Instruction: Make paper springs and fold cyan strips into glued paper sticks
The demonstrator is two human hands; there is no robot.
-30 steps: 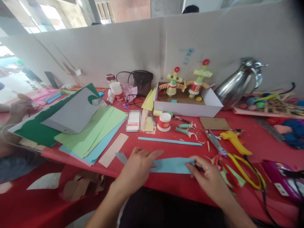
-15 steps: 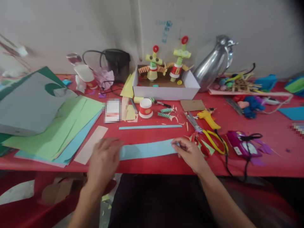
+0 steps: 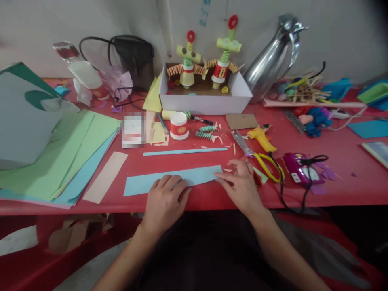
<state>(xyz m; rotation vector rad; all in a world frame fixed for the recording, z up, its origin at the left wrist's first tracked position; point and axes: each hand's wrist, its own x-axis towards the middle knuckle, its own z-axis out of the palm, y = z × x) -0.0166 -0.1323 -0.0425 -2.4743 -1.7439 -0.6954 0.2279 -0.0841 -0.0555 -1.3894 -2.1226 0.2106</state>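
A light blue paper strip [image 3: 142, 184] lies on the red table in front of me, slightly tilted up to the right. My left hand [image 3: 168, 194] rests palm down on its lower edge near the middle, fingers laid over the paper and hiding part of it. At the strip's right end my right hand [image 3: 239, 184] touches the edge with one fingertip, its other fingers spread apart from it. Just beyond lies a thin, narrow blue strip [image 3: 184, 152]. Right of my right hand are yellow-handled scissors [image 3: 266, 163], and red-handled scissors [image 3: 257, 178] are partly hidden by it.
Colored paper sheets [image 3: 69, 157] and a pale pink strip [image 3: 106, 176] lie left. Behind stand a red-and-white paper cup [image 3: 178, 126], a white box [image 3: 203, 104] with two paper figures, and a steel jug [image 3: 273, 60]. A yellow glue gun [image 3: 262, 139] and purple power socket [image 3: 303, 171] lie right.
My left hand has moved right from the strip's left end to its middle. The strip now lies flat with its left end uncovered. My right hand's fingers have spread. The view has tilted down.
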